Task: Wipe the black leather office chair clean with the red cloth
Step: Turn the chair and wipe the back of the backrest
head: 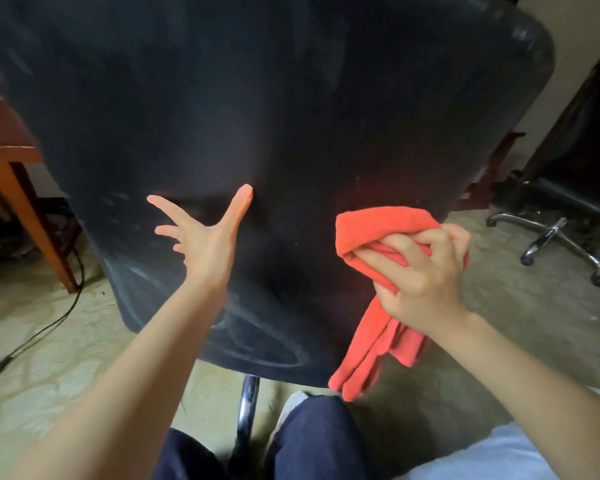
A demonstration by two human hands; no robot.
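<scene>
Gripping the red cloth (378,226) in a bunch, your right hand (426,271) curls its fingers round the fabric. A loose tail hangs below your wrist, just beside the lower right edge of the black leather office chair (257,98). Your left hand (205,237) is spread open, fingers straight, thumb tip at the chair's back; you cannot tell whether it touches. Dusty smears (257,337) show low on the backrest. Farther out, a wooden surface (0,133) and a black cable (59,317) sit left, another chair's chrome base (555,237) right.
</scene>
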